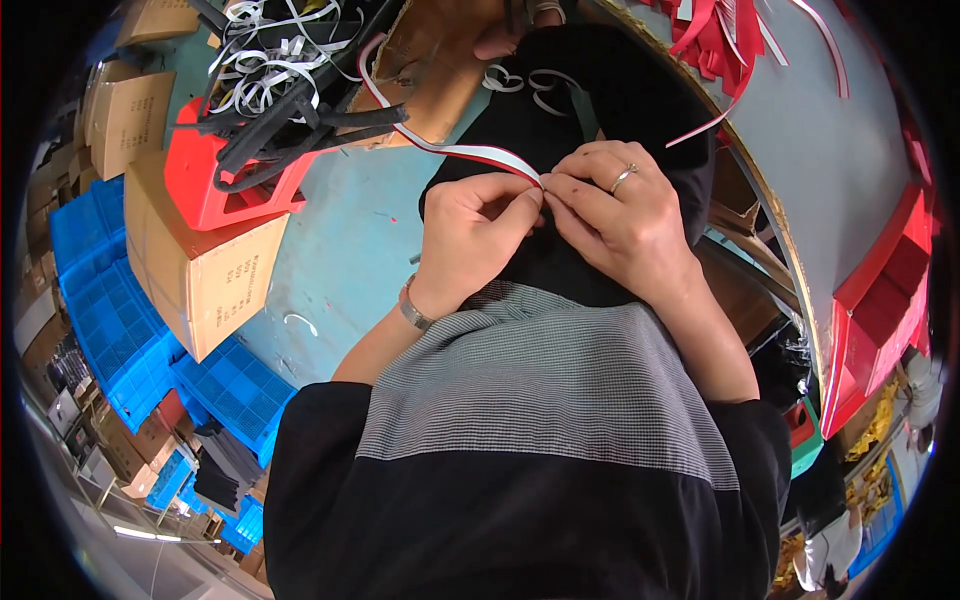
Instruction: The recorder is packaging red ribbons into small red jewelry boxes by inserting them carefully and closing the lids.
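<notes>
A long narrow red-edged white ribbon (488, 153) runs from the pile at the far left down to my fingertips. My left hand (468, 232) pinches its near end between thumb and forefinger. Right against it, my right hand (622, 212), with a ring on one finger, is also closed in a pinch at that end. The fingertips of both hands meet over my dark-clad lap (580, 115) and cover the very tip of the ribbon. Beyond the hands, curled thin white strips (548, 92) lie on the dark cloth.
At the far left, black strips (262, 135) and tangled white strips (285, 72) lie over a red plastic stool (205, 185) on a cardboard box (215, 275). Blue crates (110, 300) stand further left. A grey table (850, 150) on the right bears red ribbons (722, 45) and a red box (885, 300).
</notes>
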Demonstrator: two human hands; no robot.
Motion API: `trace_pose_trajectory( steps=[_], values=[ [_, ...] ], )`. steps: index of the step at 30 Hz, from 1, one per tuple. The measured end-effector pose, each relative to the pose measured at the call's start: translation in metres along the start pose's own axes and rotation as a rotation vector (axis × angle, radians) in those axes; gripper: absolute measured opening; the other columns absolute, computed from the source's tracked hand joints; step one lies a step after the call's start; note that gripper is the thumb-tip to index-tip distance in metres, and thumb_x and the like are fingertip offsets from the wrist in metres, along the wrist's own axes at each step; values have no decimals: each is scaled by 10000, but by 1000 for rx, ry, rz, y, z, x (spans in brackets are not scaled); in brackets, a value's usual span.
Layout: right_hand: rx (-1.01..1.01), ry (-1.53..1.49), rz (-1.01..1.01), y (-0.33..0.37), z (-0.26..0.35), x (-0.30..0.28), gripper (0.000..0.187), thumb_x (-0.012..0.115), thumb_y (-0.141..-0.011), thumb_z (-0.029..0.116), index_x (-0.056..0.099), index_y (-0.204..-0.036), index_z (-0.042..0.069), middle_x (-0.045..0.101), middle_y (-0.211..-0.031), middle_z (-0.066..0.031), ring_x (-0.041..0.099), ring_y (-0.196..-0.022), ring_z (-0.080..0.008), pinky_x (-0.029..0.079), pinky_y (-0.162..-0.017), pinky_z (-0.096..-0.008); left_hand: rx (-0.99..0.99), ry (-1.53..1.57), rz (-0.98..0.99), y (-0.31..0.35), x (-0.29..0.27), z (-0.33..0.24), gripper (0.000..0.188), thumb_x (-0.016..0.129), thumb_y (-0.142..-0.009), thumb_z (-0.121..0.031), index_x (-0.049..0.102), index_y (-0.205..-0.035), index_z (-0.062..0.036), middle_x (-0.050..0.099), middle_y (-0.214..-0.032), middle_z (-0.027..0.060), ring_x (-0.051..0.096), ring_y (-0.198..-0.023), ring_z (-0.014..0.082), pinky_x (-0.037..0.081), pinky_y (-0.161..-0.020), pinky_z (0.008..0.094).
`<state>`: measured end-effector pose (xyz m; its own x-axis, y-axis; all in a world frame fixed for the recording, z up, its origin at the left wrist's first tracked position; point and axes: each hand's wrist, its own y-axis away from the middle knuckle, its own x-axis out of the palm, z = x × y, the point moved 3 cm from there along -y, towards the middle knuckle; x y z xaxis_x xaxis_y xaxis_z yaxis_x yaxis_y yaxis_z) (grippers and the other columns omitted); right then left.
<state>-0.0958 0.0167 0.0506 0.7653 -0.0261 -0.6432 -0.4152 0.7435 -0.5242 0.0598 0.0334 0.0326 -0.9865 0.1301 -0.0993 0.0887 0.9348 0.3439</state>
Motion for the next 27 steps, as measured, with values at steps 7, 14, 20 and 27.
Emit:
trace_pose_trajectory(
  steps=[7, 14, 20, 27],
  values=[
    [84, 40, -53, 3, 3, 5, 123, 693, -612, 53, 630, -717, 41, 601, -749, -31, 601, -740, -198, 460, -636, -322, 384, -347, -116, 0, 2, -5, 74, 646, -718, -34, 676, -775, 2, 640, -648, 109, 581, -490, 137, 431, -480, 229],
    [529, -272, 33, -1, -35, 17, 56, 634, -678, 70, 635, -715, 28, 619, -708, -99, 621, -669, -252, 494, -625, -317, 21, 430, 355, 9, -33, -19, 137, 657, -750, -75, 634, -754, 59, 645, -714, 147, 585, -570, 155, 469, -504, 245],
    [660, 394, 355, 39, -172, 69, 153, 606, -745, 196, 662, -783, 59, 632, -858, -146, 642, -823, -302, 530, -719, -401, 807, 1466, 767, 55, -169, -91, 223, 559, -855, -143, 667, -891, 49, 673, -777, 135, 661, -834, 229, 522, -669, 319],
    [634, 648, 475, 44, -242, 121, 191, 524, -806, 114, 703, -835, 54, 649, -928, -153, 660, -859, -326, 527, -756, -439, 1164, 971, 285, 168, -228, -231, 142, 708, -641, -44, 650, -524, -100, 649, -568, -11, 589, -531, 46, 436, -548, 210]
  ],
)
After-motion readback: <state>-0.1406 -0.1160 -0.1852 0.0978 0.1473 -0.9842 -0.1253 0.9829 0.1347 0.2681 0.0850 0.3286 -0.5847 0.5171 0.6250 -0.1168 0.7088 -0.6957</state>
